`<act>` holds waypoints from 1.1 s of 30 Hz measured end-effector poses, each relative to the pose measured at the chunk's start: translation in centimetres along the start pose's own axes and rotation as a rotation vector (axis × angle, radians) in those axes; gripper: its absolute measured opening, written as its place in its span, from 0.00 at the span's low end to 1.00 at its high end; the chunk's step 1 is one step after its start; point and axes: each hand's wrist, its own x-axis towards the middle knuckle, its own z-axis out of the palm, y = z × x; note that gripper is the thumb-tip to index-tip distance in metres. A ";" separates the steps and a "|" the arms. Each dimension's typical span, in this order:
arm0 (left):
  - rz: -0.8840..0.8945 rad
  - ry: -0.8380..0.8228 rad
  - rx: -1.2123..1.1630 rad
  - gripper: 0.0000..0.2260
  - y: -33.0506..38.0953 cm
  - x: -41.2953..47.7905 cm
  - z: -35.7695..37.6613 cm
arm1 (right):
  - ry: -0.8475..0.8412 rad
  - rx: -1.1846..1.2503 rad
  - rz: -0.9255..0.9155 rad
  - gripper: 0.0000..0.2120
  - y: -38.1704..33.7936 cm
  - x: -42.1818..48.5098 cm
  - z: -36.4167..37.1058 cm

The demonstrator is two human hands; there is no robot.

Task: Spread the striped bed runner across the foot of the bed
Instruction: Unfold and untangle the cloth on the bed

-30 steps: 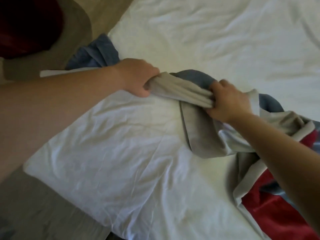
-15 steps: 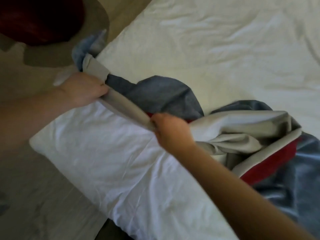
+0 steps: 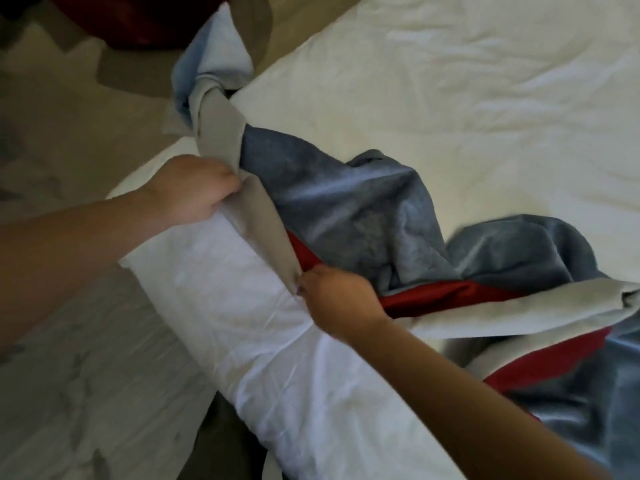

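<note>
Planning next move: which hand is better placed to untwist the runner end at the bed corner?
Probably left: the left hand grips the runner's grey edge just below that twist; the right hand pinches it farther along.

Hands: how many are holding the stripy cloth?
2. The left hand grips the grey edge of the striped runner near the corner of the bed. The right hand pinches the same grey edge further along, beside the red stripe.

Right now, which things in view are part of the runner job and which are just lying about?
Job: bed runner, bunched; bed; left hand and right hand, both gripping its grey edge.
Lying about: dark red object top left; floor.
</note>
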 end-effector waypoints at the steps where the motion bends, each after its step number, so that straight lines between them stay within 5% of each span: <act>1: 0.028 0.048 0.000 0.09 -0.5 0.5 -0.3 | 0.041 -0.020 -0.011 0.09 0.2 1.0 -1.2; 7: 0.023 0.070 0.099 0.23 -5.9 5.8 -1.7 | 0.457 0.014 0.099 0.10 1.5 9.7 -8.1; 12: 0.194 -0.160 0.075 0.38 -10.2 9.6 -1.7 | 0.398 0.021 0.276 0.13 1.9 19.3 -9.5; 18: 0.408 -0.259 0.226 0.19 -14.4 9.3 -1.6 | 0.026 0.206 0.261 0.13 -0.8 26.2 -7.8; 21: 0.483 -0.096 0.299 0.07 -16.5 7.9 -1.8 | -0.052 0.149 0.282 0.12 -1.8 28.2 -8.4; 25: 0.441 0.169 0.271 0.06 -20.0 5.4 -1.8 | 0.254 0.055 0.411 0.12 1.0 28.9 -11.9; 33: 0.289 0.359 0.180 0.07 -22.4 2.1 0.4 | 0.900 0.209 0.745 0.14 6.1 27.6 -17.8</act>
